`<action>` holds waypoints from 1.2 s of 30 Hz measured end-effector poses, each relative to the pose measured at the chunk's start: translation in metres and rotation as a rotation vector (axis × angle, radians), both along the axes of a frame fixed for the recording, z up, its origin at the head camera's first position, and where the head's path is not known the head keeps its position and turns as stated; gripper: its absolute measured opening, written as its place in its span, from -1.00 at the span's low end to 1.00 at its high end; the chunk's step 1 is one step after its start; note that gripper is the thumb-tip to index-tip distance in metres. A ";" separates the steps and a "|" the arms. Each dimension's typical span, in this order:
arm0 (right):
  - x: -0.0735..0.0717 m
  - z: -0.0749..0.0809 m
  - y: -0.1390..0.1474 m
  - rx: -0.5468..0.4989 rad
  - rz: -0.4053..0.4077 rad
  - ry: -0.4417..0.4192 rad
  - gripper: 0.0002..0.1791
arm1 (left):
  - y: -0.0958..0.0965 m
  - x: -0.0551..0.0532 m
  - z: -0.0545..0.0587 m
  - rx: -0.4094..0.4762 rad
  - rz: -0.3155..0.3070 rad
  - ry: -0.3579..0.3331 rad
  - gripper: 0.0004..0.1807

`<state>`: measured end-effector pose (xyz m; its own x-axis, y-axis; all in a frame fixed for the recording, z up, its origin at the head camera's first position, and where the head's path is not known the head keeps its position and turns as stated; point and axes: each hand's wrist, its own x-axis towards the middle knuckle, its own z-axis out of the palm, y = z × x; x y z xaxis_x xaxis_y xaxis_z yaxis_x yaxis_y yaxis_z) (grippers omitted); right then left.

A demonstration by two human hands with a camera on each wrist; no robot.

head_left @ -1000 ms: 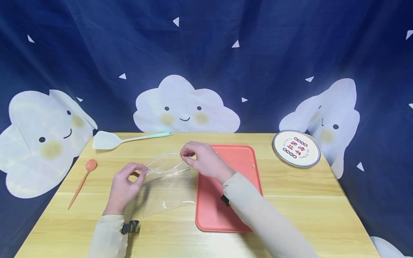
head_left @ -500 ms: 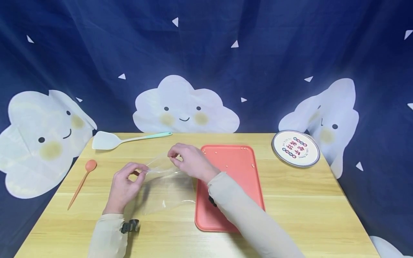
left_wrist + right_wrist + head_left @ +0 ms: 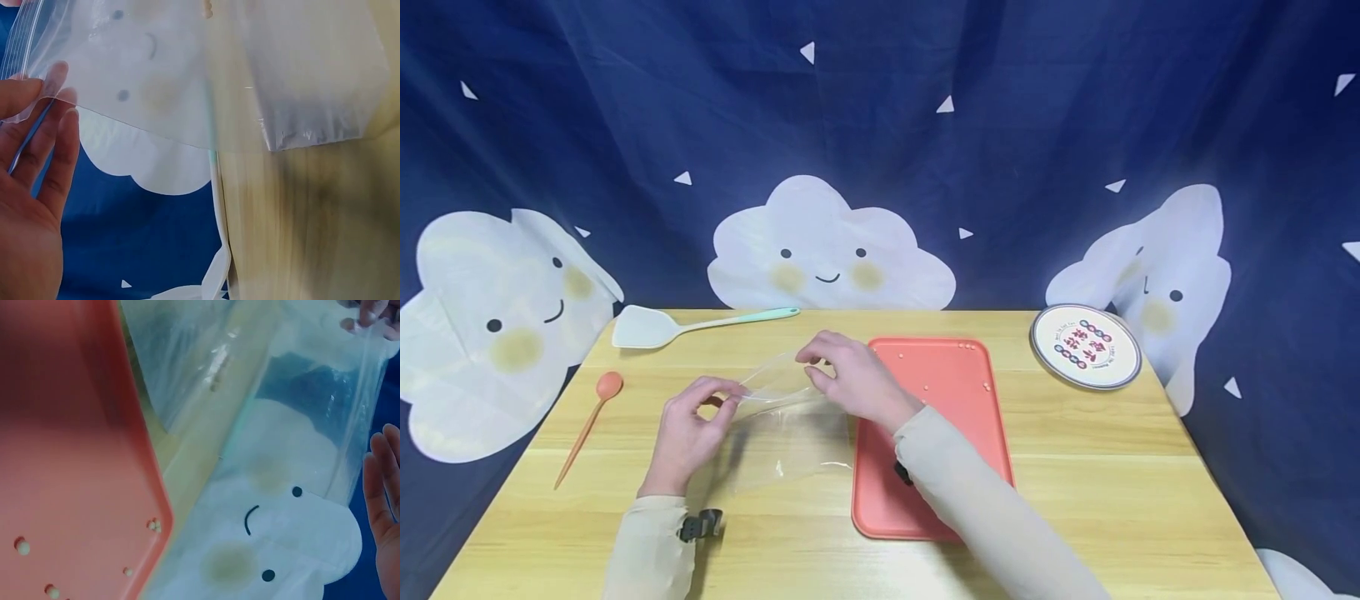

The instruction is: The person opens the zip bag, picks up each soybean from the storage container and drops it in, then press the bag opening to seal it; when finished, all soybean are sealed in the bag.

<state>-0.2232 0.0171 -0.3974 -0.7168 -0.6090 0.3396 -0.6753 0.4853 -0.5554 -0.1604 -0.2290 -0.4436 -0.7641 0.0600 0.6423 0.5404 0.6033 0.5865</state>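
Note:
A clear zip bag point(image 3: 790, 437) hangs over the table, its zip strip point(image 3: 28, 37) at the top. My left hand point(image 3: 688, 429) pinches one top corner of the bag between thumb and fingers. Near the other end of the bag's mouth is my right hand point(image 3: 861, 379), its thumb and forefinger parted. In the right wrist view its fingers point(image 3: 378, 487) are straight, beside the bag's edge, with the thumb out of sight. A few small pale beads point(image 3: 207, 9) show through the bag. To the right lies a red tray point(image 3: 925, 508) with several more beads point(image 3: 22, 547).
A spatula point(image 3: 647, 327) with a pale green handle lies at the back left. An orange spoon point(image 3: 609, 385) is at the left side. At the back right stands a round printed plate point(image 3: 1120, 367). A dark blue cloud-patterned curtain point(image 3: 880, 125) hangs behind the table point(image 3: 1112, 500).
My right hand has slid left along the bag's mouth, then back slightly right as its thumb and forefinger parted. The left hand has kept its pinch in place.

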 end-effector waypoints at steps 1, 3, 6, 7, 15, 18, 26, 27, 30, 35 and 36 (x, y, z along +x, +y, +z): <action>0.001 0.001 0.002 -0.023 -0.003 0.000 -0.80 | 0.002 0.002 0.004 0.007 -0.007 -0.011 -0.70; 0.002 0.003 0.008 -0.067 -0.013 -0.005 -0.80 | 0.006 0.006 0.013 0.027 -0.013 -0.047 -0.72; 0.003 0.006 0.018 -0.109 -0.036 -0.018 -0.80 | 0.008 0.010 0.020 0.053 -0.020 -0.096 -0.75; 0.003 0.006 0.022 -0.116 -0.045 -0.026 -0.80 | 0.008 0.010 0.021 0.059 -0.018 -0.109 -0.75; 0.001 -0.006 0.059 -0.041 -0.125 -0.158 -0.74 | 0.008 0.008 0.019 0.050 0.005 -0.155 -0.75; 0.002 -0.015 0.073 0.032 -0.143 -0.206 -0.72 | 0.005 0.004 0.012 0.045 0.019 -0.161 -0.74; 0.007 -0.035 0.104 0.131 -0.131 -0.247 -0.72 | -0.008 -0.006 -0.009 0.024 0.010 -0.128 -0.70; 0.007 -0.037 0.107 0.133 -0.128 -0.249 -0.72 | -0.009 -0.006 -0.010 0.023 0.006 -0.121 -0.70; 0.010 -0.043 0.115 0.140 -0.120 -0.279 -0.70 | -0.009 -0.006 -0.010 0.024 -0.003 -0.115 -0.69; 0.013 -0.056 0.121 0.174 -0.088 -0.301 -0.72 | -0.010 -0.007 -0.011 0.024 0.001 -0.124 -0.67; 0.014 -0.058 0.122 0.178 -0.076 -0.298 -0.73 | -0.010 -0.007 -0.011 0.026 0.002 -0.128 -0.66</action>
<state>-0.2094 0.1389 -0.4559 -0.8139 -0.5810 0.0021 -0.4549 0.6350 -0.6243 -0.1669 -0.2389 -0.4545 -0.8400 0.0429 0.5409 0.4588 0.5883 0.6659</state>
